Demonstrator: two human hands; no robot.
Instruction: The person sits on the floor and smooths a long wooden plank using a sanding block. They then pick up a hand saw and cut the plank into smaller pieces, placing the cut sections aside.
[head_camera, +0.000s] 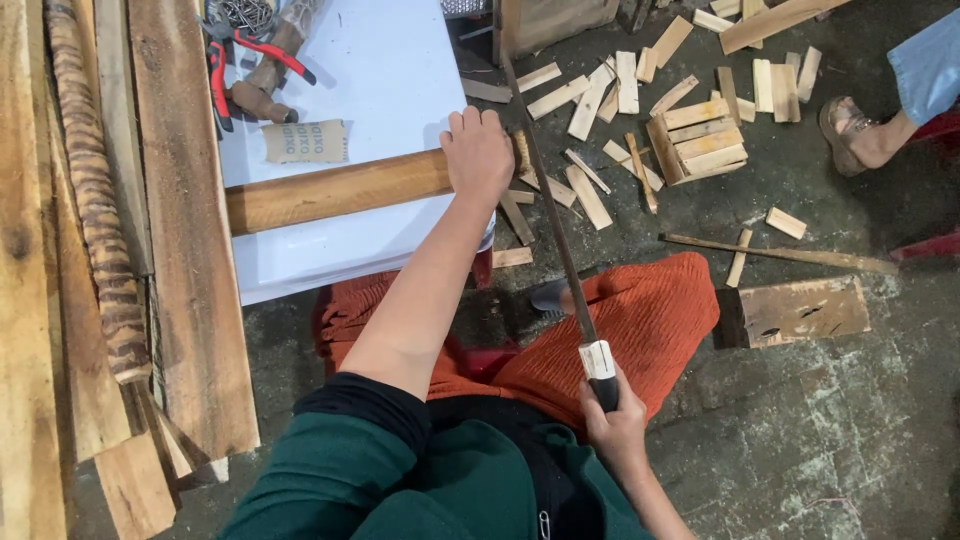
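My left hand (478, 155) grips the right end of a round wooden pole (335, 190) that lies across a white table (380, 60). My right hand (615, 430) is closed on the black-and-white handle of a long thin metal blade (555, 230), either a file or a saw. The blade runs up and to the left, and it crosses the pole's end just right of my left hand. My orange-clothed lap (650, 310) sits under the blade.
Red-handled pliers (225, 60), a scrap of sandpaper (305, 141) and some nails lie on the table's far left. Planks (190, 250) are stacked on the left. Several wood offcuts (690, 130) and a board (805, 310) litter the floor. Another person's sandalled foot (855, 135) is at top right.
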